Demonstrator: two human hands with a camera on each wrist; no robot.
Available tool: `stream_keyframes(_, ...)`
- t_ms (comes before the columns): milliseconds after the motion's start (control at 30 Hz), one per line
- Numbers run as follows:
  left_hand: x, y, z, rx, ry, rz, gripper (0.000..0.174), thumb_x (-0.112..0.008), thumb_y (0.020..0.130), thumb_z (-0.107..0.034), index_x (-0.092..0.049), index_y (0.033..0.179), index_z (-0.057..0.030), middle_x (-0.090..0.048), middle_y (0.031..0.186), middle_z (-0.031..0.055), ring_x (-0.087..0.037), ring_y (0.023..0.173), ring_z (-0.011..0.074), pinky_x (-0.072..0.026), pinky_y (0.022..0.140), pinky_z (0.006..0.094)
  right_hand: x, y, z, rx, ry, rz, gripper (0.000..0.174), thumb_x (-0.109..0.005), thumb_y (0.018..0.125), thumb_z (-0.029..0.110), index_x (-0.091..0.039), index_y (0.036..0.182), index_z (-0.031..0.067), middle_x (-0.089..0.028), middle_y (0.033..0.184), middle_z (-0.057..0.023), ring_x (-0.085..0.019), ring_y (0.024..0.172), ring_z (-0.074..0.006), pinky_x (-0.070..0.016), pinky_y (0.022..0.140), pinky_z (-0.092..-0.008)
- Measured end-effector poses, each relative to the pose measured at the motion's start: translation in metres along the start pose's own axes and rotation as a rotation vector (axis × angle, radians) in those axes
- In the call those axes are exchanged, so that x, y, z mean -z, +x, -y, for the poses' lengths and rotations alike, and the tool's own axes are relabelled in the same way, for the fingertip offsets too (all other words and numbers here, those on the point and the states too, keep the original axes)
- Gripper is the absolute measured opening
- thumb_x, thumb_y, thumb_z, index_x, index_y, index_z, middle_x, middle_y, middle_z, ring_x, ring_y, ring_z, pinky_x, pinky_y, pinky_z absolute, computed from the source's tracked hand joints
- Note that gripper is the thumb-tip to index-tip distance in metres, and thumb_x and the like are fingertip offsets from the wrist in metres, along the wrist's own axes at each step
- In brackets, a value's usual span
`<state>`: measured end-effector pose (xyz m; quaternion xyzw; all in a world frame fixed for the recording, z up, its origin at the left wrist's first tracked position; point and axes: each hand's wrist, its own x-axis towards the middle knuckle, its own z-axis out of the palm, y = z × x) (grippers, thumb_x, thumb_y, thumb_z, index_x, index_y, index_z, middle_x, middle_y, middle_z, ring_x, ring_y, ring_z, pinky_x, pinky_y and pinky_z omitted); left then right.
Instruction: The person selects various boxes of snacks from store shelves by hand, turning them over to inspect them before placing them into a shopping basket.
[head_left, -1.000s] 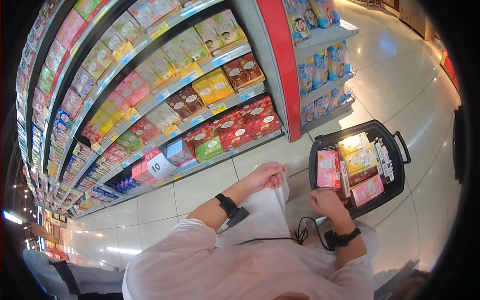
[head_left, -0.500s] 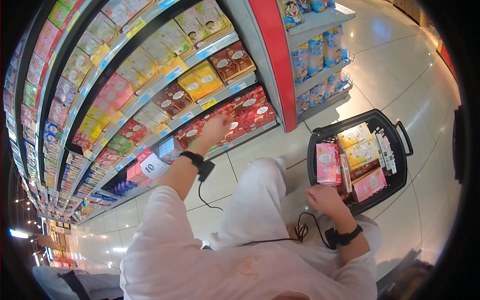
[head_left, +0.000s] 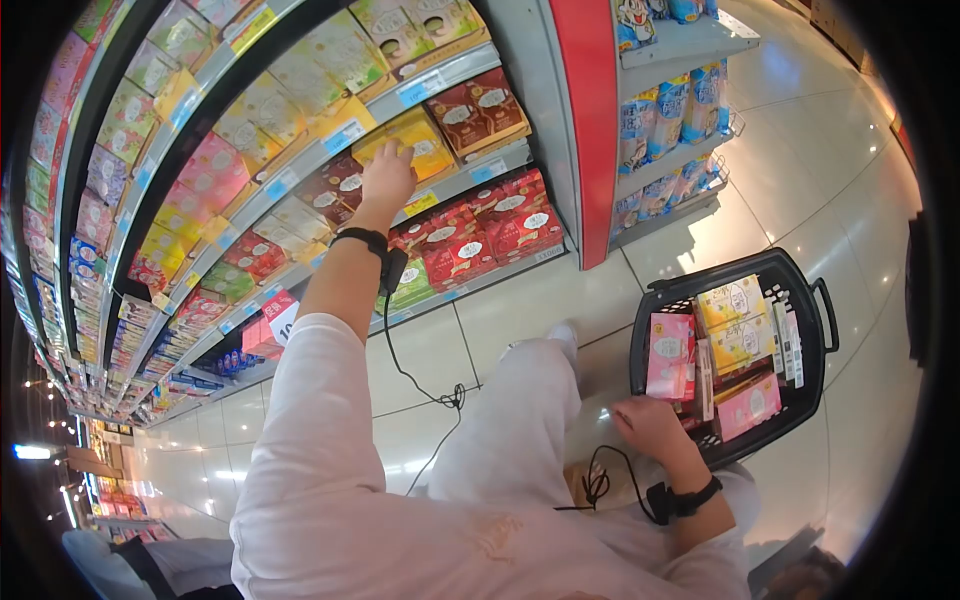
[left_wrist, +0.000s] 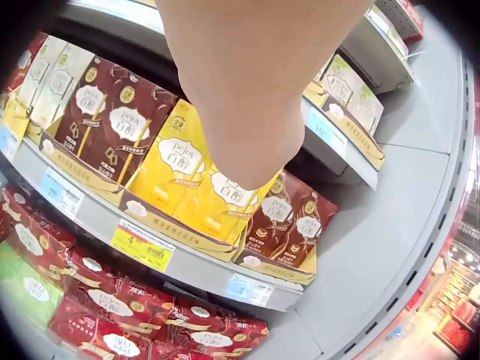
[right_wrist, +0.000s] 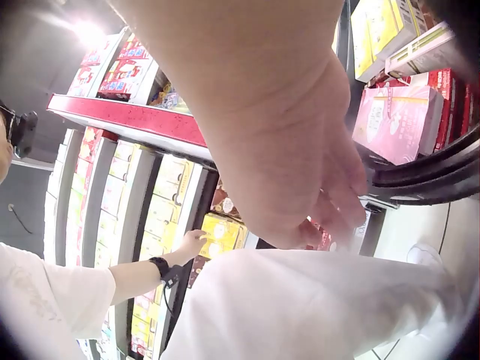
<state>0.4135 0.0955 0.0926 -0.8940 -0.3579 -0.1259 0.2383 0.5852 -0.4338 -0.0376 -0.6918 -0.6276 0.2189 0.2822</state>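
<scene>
My left hand (head_left: pixel 388 178) reaches onto a mid-height shelf, its fingers extended over yellow snack boxes (head_left: pixel 428 150) marked pejoy. In the left wrist view the hand (left_wrist: pixel 240 150) covers part of the right yellow box (left_wrist: pixel 225 206), and its fingertips are hidden behind it. Dark brown boxes (left_wrist: pixel 112 124) stand on either side. My right hand (head_left: pixel 652 428) hangs beside the black shopping basket (head_left: pixel 720 270), fingers loosely curled and holding nothing. Inside the basket lie yellow boxes (head_left: pixel 735 320), pink boxes (head_left: pixel 670 355) and several other packs.
Red boxes (head_left: pixel 465 245) fill the shelf below, above the tiled floor (head_left: pixel 510 315). A red-edged shelf post (head_left: pixel 583 130) ends this rack, and bagged snacks (head_left: pixel 670 115) hang beyond it. A black cable (head_left: pixel 420 385) trails from the left wrist camera.
My left hand has moved from over my knee, past the lower red boxes, up to the yellow boxes. The right hand stays beside the basket.
</scene>
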Motion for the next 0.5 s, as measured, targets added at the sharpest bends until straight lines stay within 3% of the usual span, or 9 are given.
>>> stream_keyframes(67,-0.005,0.009,-0.001,0.051,0.027,-0.086,0.052,-0.067,0.081,-0.024,-0.05,0.129,-0.0137,-0.051,0.125,0.0079,-0.051,0.116,0.0275,-0.0475,0.09,0.0452,0.0,0.005,0.002,0.031,-0.024,0.002,0.012,-0.061,0.08,0.015,-0.065,0.087,0.0062,-0.065,0.078,-0.014,-0.064,0.075,-0.0333,-0.0525,0.066,-0.0433)
stream_keyframes(300,-0.006,0.037,0.015,0.244,0.088,0.158,0.051,-0.065,0.084,-0.029,-0.05,0.129,-0.0132,-0.055,0.123,0.0101,-0.053,0.116,0.0289,-0.043,0.094,0.0489,-0.005,0.013,-0.003,0.002,-0.003,0.014,0.01,-0.061,0.08,0.014,-0.065,0.086,0.0073,-0.064,0.075,-0.0126,-0.064,0.073,-0.0322,-0.0527,0.065,-0.0421)
stream_keyframes(433,-0.014,0.041,0.021,0.24,0.097,0.194,0.047,-0.063,0.084,-0.03,-0.051,0.125,-0.0129,-0.059,0.12,0.0114,-0.055,0.115,0.0302,-0.0412,0.097,0.0501,-0.008,0.015,-0.008,-0.015,-0.002,0.034,0.011,-0.06,0.079,0.015,-0.065,0.087,0.0081,-0.063,0.074,-0.012,-0.064,0.073,-0.032,-0.0526,0.065,-0.0421)
stream_keyframes(500,-0.012,0.041,0.02,0.244,0.113,0.232,0.059,-0.064,0.085,-0.035,-0.043,0.137,-0.0148,-0.055,0.126,0.0123,-0.055,0.116,0.0301,-0.0436,0.094,0.0505,-0.015,0.016,-0.005,-0.029,0.029,0.037,0.011,-0.06,0.079,0.015,-0.065,0.087,0.0083,-0.063,0.074,-0.0119,-0.064,0.073,-0.0318,-0.0527,0.065,-0.0419)
